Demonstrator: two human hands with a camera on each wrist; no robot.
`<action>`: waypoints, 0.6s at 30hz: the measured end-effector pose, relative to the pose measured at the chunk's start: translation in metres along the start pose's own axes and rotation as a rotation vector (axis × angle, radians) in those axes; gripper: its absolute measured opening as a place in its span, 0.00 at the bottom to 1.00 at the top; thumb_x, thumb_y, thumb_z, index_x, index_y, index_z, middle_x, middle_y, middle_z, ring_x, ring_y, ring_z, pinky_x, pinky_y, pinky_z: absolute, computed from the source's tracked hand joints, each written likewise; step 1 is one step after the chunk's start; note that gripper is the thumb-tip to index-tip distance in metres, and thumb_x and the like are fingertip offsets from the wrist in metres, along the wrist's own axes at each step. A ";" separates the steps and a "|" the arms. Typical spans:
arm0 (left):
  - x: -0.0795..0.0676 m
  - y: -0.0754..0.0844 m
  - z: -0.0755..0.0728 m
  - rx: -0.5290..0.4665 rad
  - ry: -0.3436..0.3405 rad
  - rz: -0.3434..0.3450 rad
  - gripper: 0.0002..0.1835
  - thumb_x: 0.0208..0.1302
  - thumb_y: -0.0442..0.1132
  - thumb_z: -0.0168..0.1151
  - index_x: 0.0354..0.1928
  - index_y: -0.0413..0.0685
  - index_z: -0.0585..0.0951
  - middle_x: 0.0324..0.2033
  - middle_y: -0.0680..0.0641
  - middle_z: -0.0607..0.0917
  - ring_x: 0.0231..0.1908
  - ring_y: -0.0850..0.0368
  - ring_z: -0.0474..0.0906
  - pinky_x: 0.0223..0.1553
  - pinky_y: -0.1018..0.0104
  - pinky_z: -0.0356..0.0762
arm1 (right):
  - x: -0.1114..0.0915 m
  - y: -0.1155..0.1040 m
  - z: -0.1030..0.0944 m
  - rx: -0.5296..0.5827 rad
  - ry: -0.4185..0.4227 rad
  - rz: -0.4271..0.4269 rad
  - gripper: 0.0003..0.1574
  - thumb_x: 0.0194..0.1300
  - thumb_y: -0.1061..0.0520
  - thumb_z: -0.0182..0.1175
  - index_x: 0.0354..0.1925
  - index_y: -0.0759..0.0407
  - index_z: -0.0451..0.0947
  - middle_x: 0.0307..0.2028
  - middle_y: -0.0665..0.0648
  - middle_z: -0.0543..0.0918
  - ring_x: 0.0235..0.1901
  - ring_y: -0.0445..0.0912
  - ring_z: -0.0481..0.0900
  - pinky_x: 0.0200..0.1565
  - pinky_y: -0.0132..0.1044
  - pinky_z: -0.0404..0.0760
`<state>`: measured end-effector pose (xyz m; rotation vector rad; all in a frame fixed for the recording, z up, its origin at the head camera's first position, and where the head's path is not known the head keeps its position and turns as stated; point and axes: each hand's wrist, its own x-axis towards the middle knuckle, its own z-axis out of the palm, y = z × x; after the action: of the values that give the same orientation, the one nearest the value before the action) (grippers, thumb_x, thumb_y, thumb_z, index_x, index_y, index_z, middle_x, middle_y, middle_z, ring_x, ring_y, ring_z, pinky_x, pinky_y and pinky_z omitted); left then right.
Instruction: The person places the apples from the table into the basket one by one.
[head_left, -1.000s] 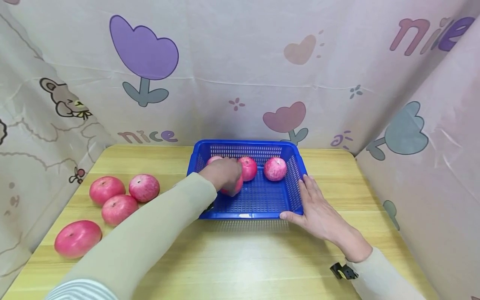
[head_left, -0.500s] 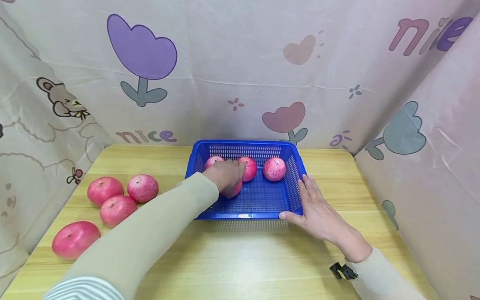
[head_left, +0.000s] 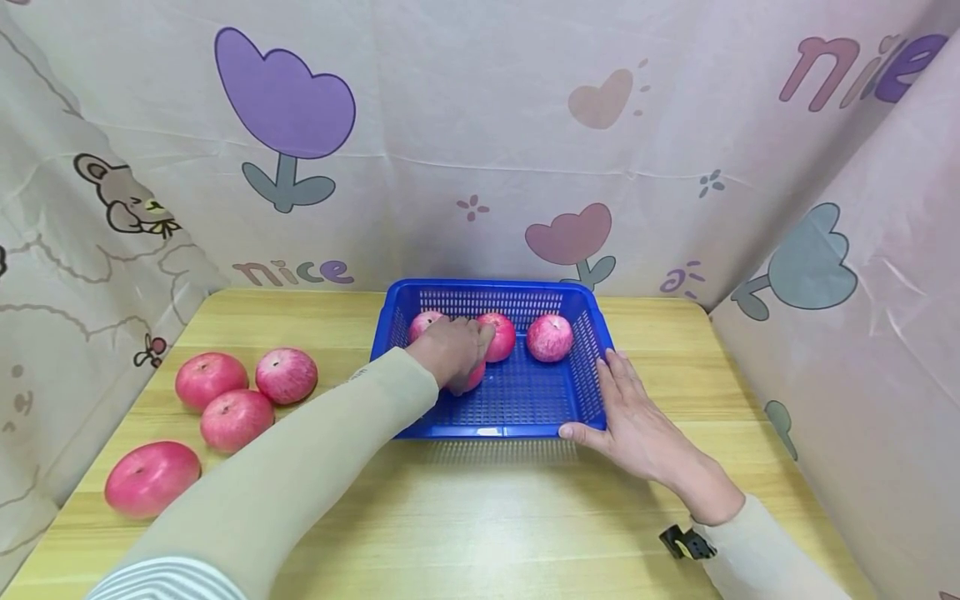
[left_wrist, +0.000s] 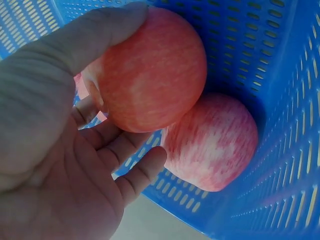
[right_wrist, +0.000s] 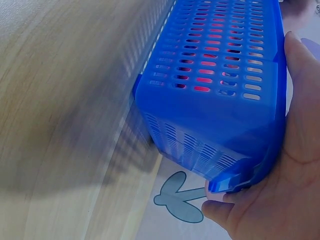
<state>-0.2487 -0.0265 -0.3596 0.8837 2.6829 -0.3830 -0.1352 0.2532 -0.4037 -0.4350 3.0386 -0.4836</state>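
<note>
Inside the blue plastic basket, my left hand holds a red apple between thumb and fingers, low near the front left. In the left wrist view this apple overlaps a paler streaked apple, and the loose little finger points at that second one. Three others sit along the back of the basket: a back-left apple, partly covered by the hand, a middle apple and a right apple. My right hand rests against the basket's front right corner, thumb on the front rim, fingers stretched along the right side.
Left of the basket, several apples lie on the wooden table, one of them nearer the front. A printed curtain hangs behind and on both sides. A small black device is on the right wrist.
My left hand has shifted slightly to the right with the apple, and more of the back-left apple shows. The right hand and the basket stay in place.
</note>
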 end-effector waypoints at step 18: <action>-0.006 -0.002 -0.001 -0.062 -0.045 -0.017 0.42 0.77 0.50 0.55 0.85 0.45 0.51 0.79 0.38 0.66 0.79 0.40 0.61 0.80 0.47 0.60 | 0.000 0.001 -0.001 0.024 -0.010 -0.002 0.77 0.66 0.20 0.60 0.83 0.72 0.39 0.83 0.74 0.40 0.83 0.70 0.38 0.77 0.70 0.53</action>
<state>-0.2454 -0.0305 -0.3567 0.8254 2.6470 -0.3178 -0.1353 0.2545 -0.4027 -0.4387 3.0201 -0.5153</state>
